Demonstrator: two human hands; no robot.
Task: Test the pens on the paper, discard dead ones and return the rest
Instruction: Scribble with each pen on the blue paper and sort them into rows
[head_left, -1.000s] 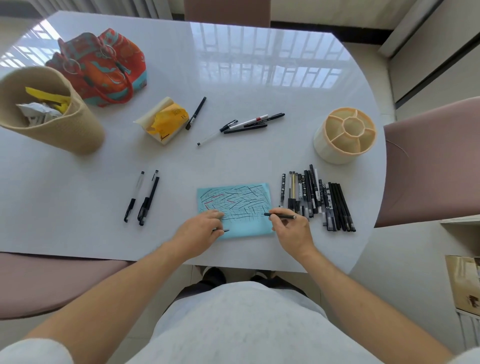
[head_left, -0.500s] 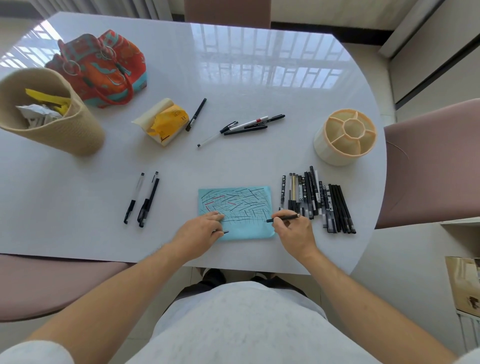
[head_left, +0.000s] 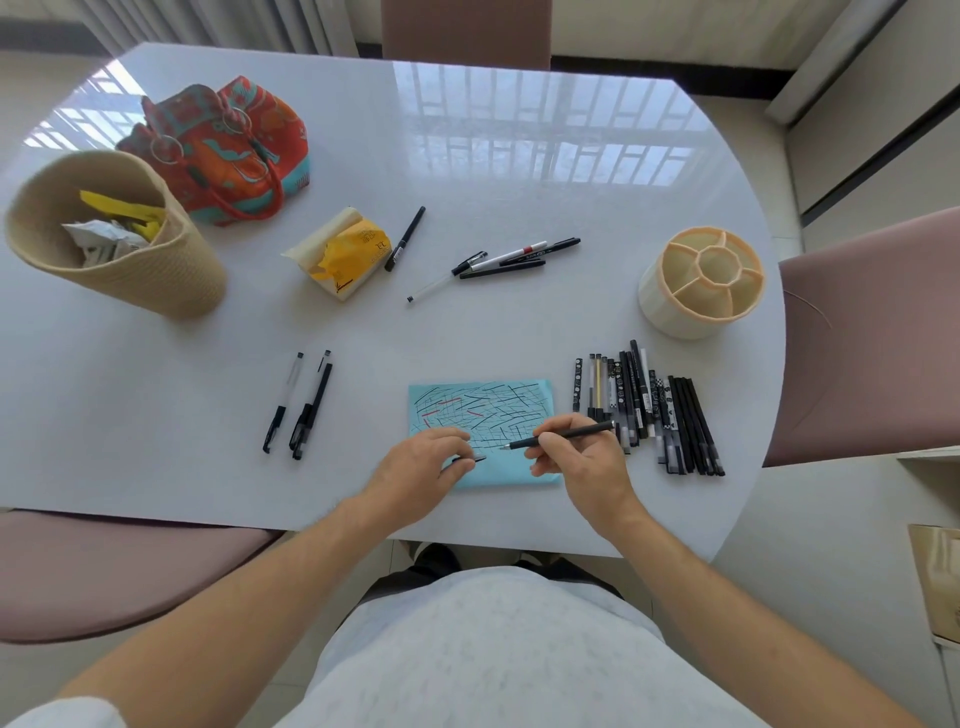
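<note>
A light blue paper (head_left: 498, 415) covered in black and red strokes lies at the table's near edge. My right hand (head_left: 582, 462) pinches a black pen (head_left: 566, 435), its uncapped tip pointing left over the paper. My left hand (head_left: 421, 467) rests on the paper's left part and holds a small dark pen cap (head_left: 475, 458). Right of the paper lies a row of several pens (head_left: 649, 405). Three pens (head_left: 298, 402) lie to the left, and several more (head_left: 498, 262) farther back. An empty cream pen holder (head_left: 701, 280) stands at the right.
A woven beige basket (head_left: 119, 244) with crumpled waste leans at the far left, next to a red patterned bag (head_left: 223, 150). A yellow tissue pack (head_left: 343, 252) and one black pen (head_left: 405, 239) lie mid-table. Pink chairs stand left, right and behind the white table (head_left: 467, 156).
My right hand swung the pen from flat beside the paper to a writing angle, its tip now over the sheet. My left hand stays put with the cap.
</note>
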